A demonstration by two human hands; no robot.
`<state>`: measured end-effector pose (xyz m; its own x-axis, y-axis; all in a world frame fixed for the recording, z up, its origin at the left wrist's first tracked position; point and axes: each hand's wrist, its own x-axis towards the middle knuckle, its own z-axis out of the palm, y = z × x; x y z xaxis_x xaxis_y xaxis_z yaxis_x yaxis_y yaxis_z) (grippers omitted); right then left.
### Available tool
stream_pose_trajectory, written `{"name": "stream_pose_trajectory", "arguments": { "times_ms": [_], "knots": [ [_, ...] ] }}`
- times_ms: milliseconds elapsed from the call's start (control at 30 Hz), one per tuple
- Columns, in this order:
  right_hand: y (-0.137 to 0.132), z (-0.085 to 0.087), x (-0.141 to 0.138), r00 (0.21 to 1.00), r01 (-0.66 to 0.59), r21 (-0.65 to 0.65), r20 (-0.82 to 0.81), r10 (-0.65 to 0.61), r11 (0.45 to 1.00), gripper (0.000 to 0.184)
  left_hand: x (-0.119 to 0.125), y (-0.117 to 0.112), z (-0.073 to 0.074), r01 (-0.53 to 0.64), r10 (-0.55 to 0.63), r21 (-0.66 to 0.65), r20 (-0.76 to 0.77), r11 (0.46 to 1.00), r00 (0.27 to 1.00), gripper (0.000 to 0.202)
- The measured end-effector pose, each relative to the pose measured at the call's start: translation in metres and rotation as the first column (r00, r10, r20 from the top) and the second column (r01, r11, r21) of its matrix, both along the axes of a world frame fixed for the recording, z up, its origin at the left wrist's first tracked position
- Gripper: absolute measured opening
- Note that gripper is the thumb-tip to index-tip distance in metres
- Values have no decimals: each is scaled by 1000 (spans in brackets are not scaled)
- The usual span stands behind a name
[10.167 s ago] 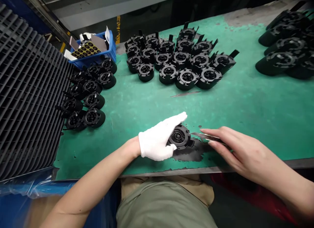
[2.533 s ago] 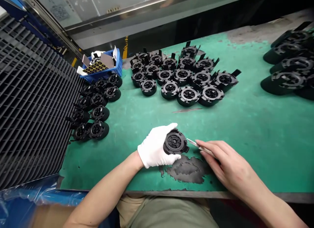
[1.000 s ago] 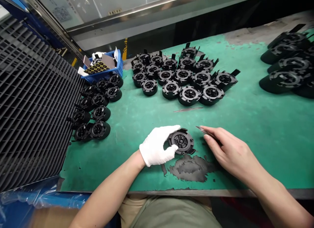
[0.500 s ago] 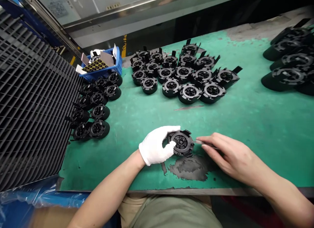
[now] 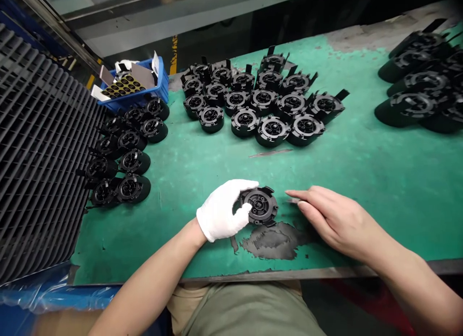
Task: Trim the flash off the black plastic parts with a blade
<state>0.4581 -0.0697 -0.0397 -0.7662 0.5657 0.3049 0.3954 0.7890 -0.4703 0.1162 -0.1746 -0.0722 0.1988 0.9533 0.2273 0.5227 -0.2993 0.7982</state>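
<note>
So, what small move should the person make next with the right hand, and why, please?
Probably the bare right hand should bring the thin metal tool, perhaps tweezers, to the rim of the round black plastic part. The white-gloved left hand holds that part steady on the green-topped workbench, and the tool's tip is just apart from it.

The white cloth glove (image 5: 220, 211) looks soft and matt. The black plastic housing (image 5: 259, 207) is smooth with a faint gloss, the thin metal tool (image 5: 293, 200) glints, and the green bench covering (image 5: 376, 191) is scuffed and rough.
</note>
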Motion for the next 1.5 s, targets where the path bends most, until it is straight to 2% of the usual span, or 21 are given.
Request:
{"name": "stream_pose_trajectory", "arguments": {
  "times_ms": [100,300,667,767,933,1067,1167,1267,1433,1500],
  "knots": [
    [-1,-3,-4,1000,-9,84,30,7,996,36,2,1,0,-9,10,10,-23,1000,1000,50],
    [3,-2,-8,994,-84,161,77,72,983,37,4,3,-1,-3,6,59,-60,998,998,45],
    [7,3,-2,986,-135,212,127,109,968,31,13,5,-1,-30,45,88,-168,996,985,49],
    [14,5,2,982,-148,165,145,124,975,34,13,6,0,-23,35,85,-146,996,989,46],
    [20,3,9,969,-162,10,190,157,987,39,12,5,-2,-40,47,55,-120,998,992,47],
    [16,-1,16,983,-111,-36,143,115,993,38,12,7,5,-13,11,-16,-99,1000,995,49],
    [11,-3,16,990,-45,-30,133,49,999,41,14,13,15,21,-26,-85,-63,996,998,65],
    [7,-4,10,989,-45,-23,141,48,999,39,14,17,19,26,-36,-134,-69,991,997,81],
    [4,-1,1,995,-41,-10,95,42,999,31,13,16,4,17,-28,-109,-101,994,994,126],
    [1,-1,-1,998,-21,-34,63,23,999,32,13,14,-4,1,-8,-66,-100,998,995,136]
  ]
}}
